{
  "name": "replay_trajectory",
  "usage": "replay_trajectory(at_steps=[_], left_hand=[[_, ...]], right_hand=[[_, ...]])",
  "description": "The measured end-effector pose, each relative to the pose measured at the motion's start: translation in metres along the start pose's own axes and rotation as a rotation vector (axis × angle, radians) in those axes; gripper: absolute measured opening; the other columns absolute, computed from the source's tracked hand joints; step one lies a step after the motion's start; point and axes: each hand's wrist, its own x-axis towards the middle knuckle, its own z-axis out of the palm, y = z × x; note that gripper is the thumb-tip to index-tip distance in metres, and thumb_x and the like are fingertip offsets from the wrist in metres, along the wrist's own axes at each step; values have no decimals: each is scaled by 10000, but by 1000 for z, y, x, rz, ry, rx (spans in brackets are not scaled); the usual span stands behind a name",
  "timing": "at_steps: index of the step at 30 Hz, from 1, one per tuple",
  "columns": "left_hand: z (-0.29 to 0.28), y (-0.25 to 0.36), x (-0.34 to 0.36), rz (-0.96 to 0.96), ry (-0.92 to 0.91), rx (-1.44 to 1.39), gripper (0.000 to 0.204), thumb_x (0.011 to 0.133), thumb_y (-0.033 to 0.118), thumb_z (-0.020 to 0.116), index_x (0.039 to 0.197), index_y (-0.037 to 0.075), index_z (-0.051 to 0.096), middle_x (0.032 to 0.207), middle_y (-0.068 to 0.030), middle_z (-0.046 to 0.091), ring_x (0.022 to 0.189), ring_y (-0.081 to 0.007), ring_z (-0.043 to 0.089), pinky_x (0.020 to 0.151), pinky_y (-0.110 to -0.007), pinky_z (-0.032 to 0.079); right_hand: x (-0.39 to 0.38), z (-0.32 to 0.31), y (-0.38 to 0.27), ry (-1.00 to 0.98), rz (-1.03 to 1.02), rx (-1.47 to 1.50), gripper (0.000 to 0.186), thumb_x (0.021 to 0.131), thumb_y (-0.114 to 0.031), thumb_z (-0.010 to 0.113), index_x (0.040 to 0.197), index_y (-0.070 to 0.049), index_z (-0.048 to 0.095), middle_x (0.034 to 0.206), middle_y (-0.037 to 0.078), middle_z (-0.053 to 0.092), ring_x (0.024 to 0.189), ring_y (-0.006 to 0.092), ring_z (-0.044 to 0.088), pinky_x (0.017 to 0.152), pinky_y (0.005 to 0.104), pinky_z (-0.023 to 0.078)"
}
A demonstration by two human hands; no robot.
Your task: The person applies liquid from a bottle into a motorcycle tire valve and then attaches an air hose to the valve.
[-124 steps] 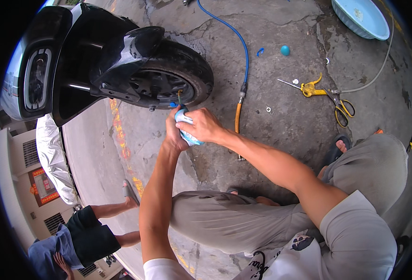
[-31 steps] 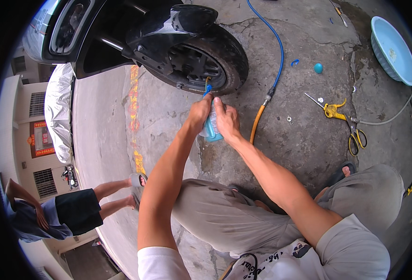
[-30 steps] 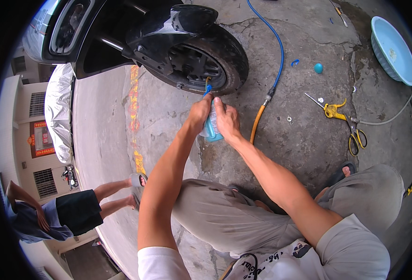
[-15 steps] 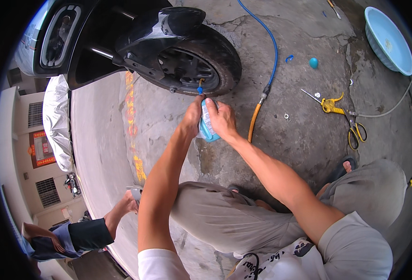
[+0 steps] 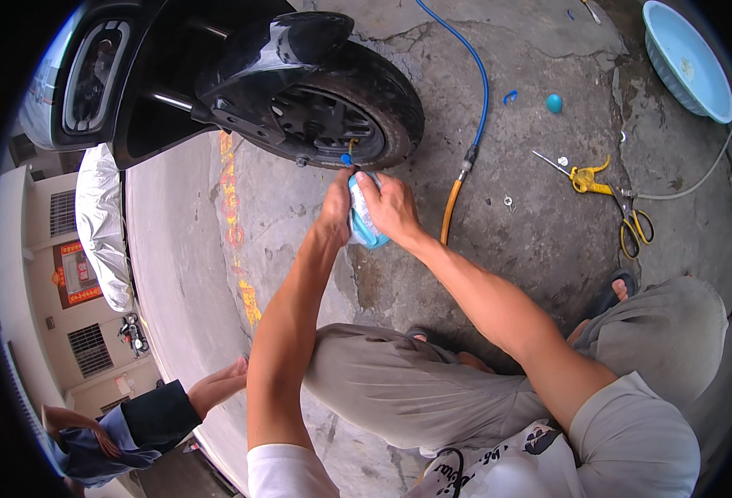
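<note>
Between my two hands is a soft light-blue bottle (image 5: 366, 231) with a pale printed label. My left hand (image 5: 338, 204) is closed round its left side, fingers toward the neck. My right hand (image 5: 393, 205) presses on it from the right, thumb along the front. From the bottle's top, a small blue fitting (image 5: 347, 158) points at the brass-coloured valve stem (image 5: 352, 144) on the wheel's rim; they look joined. The black tyre (image 5: 399, 116) belongs to a scooter's front wheel, just beyond my hands. My fingertips are partly hidden behind the bottle.
A blue hose (image 5: 484, 79) with an orange end (image 5: 451, 207) lies right of the wheel. Farther right are a yellow air blow gun (image 5: 588, 178), scissors (image 5: 636, 235), a teal cap (image 5: 554, 104) and a blue basin (image 5: 690, 66). Another person (image 5: 163, 415) stands at left.
The whole view has shifted slightly, with the wheel a little farther left and up. My hands keep their hold on the bottle. The other person's leg appears moved.
</note>
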Motion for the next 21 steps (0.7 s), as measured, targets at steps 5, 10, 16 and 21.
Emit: replay_trajectory(at_steps=[5, 10, 16, 21], left_hand=[[-3, -1, 2, -12, 15, -28, 514, 1028, 551, 452, 993, 94, 686, 865, -119, 728, 744, -290, 721, 740, -461, 616], [0, -1, 3, -21, 10, -64, 516, 1027, 555, 450, 1017, 98, 690, 890, -120, 734, 754, -304, 724, 750, -461, 618], [0, 0, 1, -11, -19, -106, 527, 1029, 554, 437, 1034, 94, 693, 919, -124, 742, 768, -310, 730, 747, -469, 621], [3, 3, -2, -30, -49, -104, 548, 1026, 557, 404, 1048, 93, 695, 926, -130, 743, 778, -314, 737, 736, -473, 631]], right_hand=[[3, 0, 0, -31, -31, -18, 483, 1026, -407, 589, 874, 39, 696, 811, 305, 673, 800, 515, 666, 659, 545, 503], [7, -2, 6, -57, -51, -53, 458, 1029, -392, 596, 882, 33, 686, 789, 286, 672, 777, 503, 667, 644, 527, 492], [11, 0, 9, -66, -94, -23, 451, 1026, -386, 606, 867, 28, 684, 760, 272, 668, 735, 483, 671, 617, 512, 486], [15, 0, 14, -68, -129, -39, 442, 1021, -380, 618, 872, 31, 687, 745, 263, 667, 709, 460, 679, 607, 494, 488]])
